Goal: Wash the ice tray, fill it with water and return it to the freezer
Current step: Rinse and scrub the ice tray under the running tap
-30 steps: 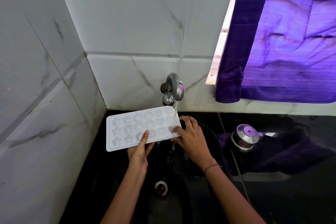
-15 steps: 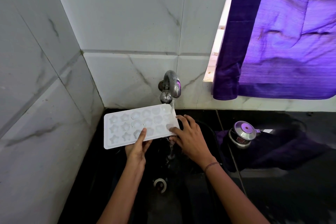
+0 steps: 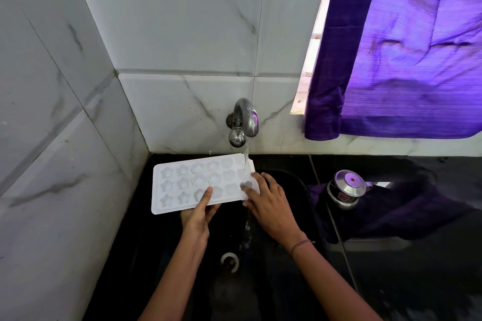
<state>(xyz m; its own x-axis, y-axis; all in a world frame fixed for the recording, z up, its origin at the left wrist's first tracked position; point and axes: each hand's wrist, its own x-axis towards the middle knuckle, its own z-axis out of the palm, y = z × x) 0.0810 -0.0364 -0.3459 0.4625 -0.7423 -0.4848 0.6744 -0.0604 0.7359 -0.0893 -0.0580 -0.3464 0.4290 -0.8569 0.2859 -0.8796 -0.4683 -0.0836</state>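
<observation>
A white ice tray with star and round moulds is held level over the black sink, under the metal tap. Water runs from the tap onto the tray's right end and spills down into the sink. My left hand grips the tray's near edge, thumb on top and fingers underneath. My right hand holds the tray's right end, with its fingers on the wet moulds where the stream lands.
A steel pressure cooker lid sits on the black counter to the right of the sink. A purple curtain hangs over the window at upper right. Marble-tiled walls close in the left and back. The drain lies below the hands.
The tray and both hands stay under the running tap with only slight shifts. My right fingers have moved a little over the tray's wet right end.
</observation>
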